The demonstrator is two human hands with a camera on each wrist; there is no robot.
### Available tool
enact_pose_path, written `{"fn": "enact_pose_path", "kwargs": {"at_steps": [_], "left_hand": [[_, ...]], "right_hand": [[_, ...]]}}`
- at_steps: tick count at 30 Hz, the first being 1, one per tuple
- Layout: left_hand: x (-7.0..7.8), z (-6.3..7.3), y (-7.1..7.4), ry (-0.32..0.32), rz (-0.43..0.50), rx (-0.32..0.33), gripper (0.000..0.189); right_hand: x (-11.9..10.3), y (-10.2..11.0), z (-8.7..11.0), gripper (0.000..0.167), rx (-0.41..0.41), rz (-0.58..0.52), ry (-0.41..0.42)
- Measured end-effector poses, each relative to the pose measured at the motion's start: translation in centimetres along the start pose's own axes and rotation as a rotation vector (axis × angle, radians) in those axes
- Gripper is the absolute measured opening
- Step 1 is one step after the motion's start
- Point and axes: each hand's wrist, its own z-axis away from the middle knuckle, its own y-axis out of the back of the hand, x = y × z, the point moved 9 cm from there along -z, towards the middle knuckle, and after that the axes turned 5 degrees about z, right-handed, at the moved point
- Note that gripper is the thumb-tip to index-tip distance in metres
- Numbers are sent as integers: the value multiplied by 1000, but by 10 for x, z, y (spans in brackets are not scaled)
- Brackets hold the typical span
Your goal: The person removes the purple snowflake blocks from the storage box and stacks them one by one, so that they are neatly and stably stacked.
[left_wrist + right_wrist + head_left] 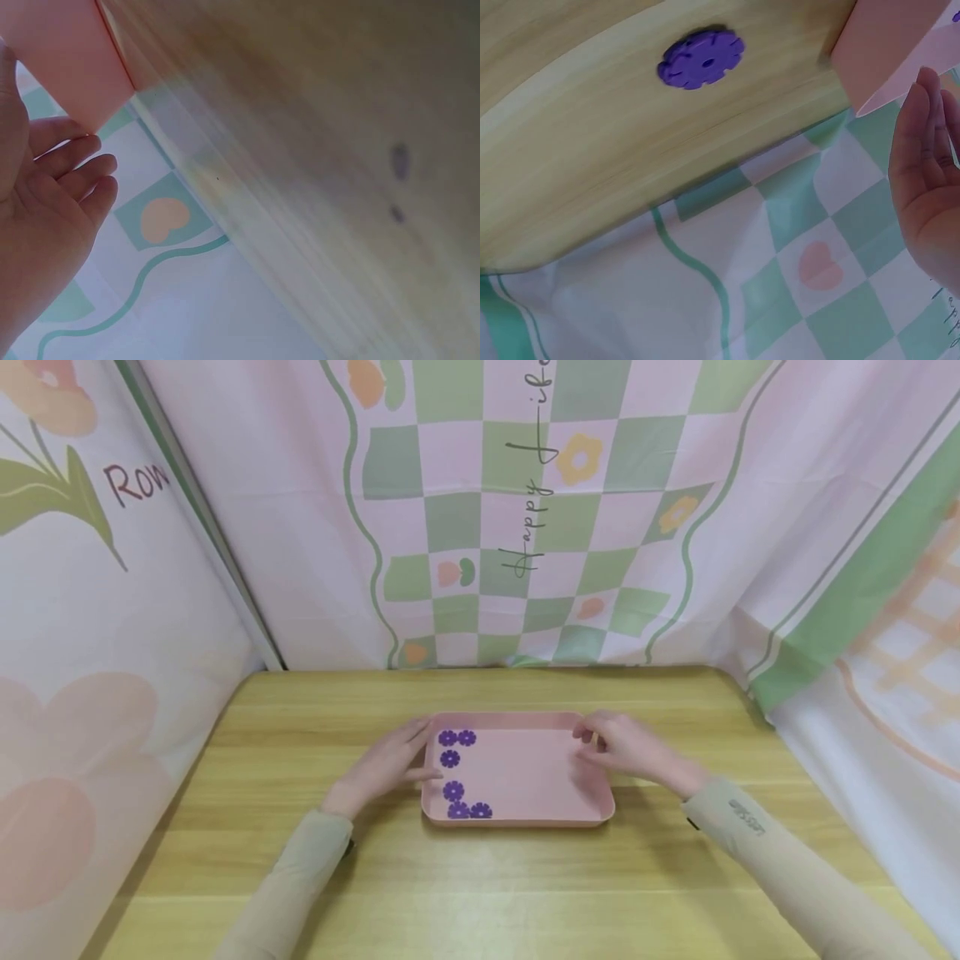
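A pink tray (525,822) lies on the table, with several purple notched discs (450,759) arranged along its left side. My left hand (390,764) is at the tray's left edge, fingers extended and the thumb reaching over the rim. At the far right corner is my right hand (618,745), its bent fingertips and thumb over the rim with a gap between them. No held object is visible in either hand. The right wrist view shows another purple notched disc (702,58) on the table outside the tray, possibly two stacked. I cannot make it out in the head view.
The wooden table (480,885) runs back to a checkered cloth (525,527) hanging behind it. More printed cloth hangs at the left (82,635) and right (885,610) sides.
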Motion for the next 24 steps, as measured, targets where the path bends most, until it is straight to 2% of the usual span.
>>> {"fn": "enact_pose_path", "kwargs": {"at_steps": [6,19,24], "left_hand": [[-1,0,0,2,0,-2,93],[1,0,1,13,1,-6,94],[3,-1,2,0,5,5,92]], "right_hand": [[-14,-10,-7,19,-50,-41,29],[-43,-26,-14,15,-88,-50,124],[-51,-33,-17,15,-114,-61,124]]}}
